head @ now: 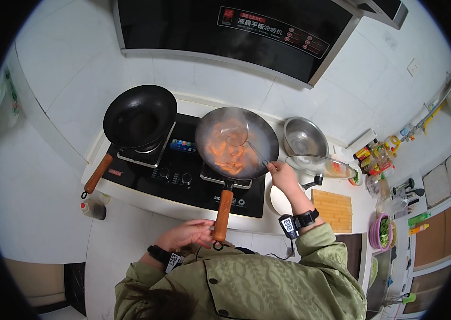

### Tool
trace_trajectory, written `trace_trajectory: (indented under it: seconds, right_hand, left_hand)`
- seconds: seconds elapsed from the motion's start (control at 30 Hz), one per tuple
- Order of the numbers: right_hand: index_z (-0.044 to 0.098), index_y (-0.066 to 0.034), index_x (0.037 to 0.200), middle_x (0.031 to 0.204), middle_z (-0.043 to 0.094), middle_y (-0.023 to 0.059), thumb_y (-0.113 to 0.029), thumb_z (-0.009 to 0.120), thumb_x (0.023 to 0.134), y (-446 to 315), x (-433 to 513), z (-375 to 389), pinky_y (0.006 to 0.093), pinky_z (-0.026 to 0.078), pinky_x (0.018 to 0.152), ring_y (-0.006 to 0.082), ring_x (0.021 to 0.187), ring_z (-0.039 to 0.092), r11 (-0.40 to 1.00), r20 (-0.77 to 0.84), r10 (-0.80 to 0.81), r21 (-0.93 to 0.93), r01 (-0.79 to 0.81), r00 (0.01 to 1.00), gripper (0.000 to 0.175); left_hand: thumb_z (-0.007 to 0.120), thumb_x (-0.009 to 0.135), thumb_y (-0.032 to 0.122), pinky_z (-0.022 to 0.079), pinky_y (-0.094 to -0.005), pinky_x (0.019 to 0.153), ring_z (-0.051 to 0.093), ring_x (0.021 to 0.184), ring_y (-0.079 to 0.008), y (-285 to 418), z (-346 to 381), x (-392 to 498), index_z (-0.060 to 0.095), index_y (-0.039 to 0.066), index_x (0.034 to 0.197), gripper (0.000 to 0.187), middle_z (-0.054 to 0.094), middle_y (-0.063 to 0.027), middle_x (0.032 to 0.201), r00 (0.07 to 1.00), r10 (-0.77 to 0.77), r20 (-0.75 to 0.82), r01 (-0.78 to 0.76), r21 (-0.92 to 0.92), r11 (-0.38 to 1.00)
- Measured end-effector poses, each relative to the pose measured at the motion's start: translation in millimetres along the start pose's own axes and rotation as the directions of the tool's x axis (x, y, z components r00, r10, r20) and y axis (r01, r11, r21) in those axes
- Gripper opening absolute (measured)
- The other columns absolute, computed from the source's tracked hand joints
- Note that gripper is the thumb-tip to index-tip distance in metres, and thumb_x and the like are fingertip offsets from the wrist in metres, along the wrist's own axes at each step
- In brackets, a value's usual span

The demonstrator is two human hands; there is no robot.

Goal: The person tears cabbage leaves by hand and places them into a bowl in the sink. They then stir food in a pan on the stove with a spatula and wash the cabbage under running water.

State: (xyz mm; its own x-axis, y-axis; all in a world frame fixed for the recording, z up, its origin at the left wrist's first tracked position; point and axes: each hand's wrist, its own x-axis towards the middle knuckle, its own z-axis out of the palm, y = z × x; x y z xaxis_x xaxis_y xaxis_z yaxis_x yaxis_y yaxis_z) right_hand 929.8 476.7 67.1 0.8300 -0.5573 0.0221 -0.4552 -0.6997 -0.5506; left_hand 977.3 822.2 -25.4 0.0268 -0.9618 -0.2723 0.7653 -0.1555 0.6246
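Note:
My right hand (283, 176) grips the handle of a round metal strainer (236, 134), whose head is over the wok. Inside the wok (267, 156), reddish-orange pieces of food (225, 158), which look like shrimp, lie in steaming liquid. The wok sits on the right burner of a black two-burner gas stove (197, 200). Its wooden handle (223, 214) points toward me. Beside that handle is my left hand (187, 235), fingers apart and not wrapped around it. Whether the fingertips touch the wood is unclear.
A second black wok (141, 116) stands on the left burner. Right of the stove are a steel bowl (305, 136), a glass lid (321, 166), a white plate (280, 201) and a wooden cutting board (331, 210). Bottles (375, 160) line the right counter. A range hood (225, 36) hangs above.

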Motion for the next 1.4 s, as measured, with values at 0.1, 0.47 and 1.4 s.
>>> trace_trajectory:
  seconds: [0.1,0.47,1.4]
  right_hand:
    - [0.068,-0.0038,0.094,0.082,0.064,0.0227,-0.027,0.056,0.089,2.7,7.9,4.2,0.0439,0.049,0.073,0.0403,0.081,0.062,0.998,-0.002,0.018,-0.052,-0.018,1.000,0.027]
    - [0.066,-0.0048,0.089,0.075,0.063,0.0243,-0.026,0.051,0.090,33.3,24.3,-29.3,0.0515,0.048,0.068,0.0428,0.075,0.061,0.923,-0.269,-0.110,-0.384,-0.002,0.957,0.026]
    - [0.063,-0.0033,0.086,0.049,0.048,0.0011,-0.028,0.048,0.096,2.5,-4.4,-14.9,0.0237,0.025,0.035,0.0077,0.035,0.035,0.793,0.431,0.231,0.436,-0.426,0.872,0.030]
  left_hand:
    - [0.041,0.100,0.021,0.052,-0.0370,0.084,0.060,0.108,-0.0277,0.1,1.2,-1.1,0.033,0.000,0.138,0.044,0.055,-0.0169,0.123,1.000,0.013,-0.011,-0.013,-0.004,1.000]
    - [0.041,0.099,0.022,0.053,-0.0368,0.084,0.060,0.107,-0.0264,-2.9,-1.1,-3.7,0.033,0.000,0.137,0.045,0.057,-0.0175,0.121,1.000,0.007,-0.004,-0.007,0.007,1.000]
    - [0.041,0.100,0.023,0.054,-0.0337,0.081,0.061,0.105,-0.0226,-4.0,-3.3,-11.1,0.032,0.000,0.138,0.047,0.056,-0.0164,0.123,0.998,0.051,-0.032,-0.051,-0.001,0.999]
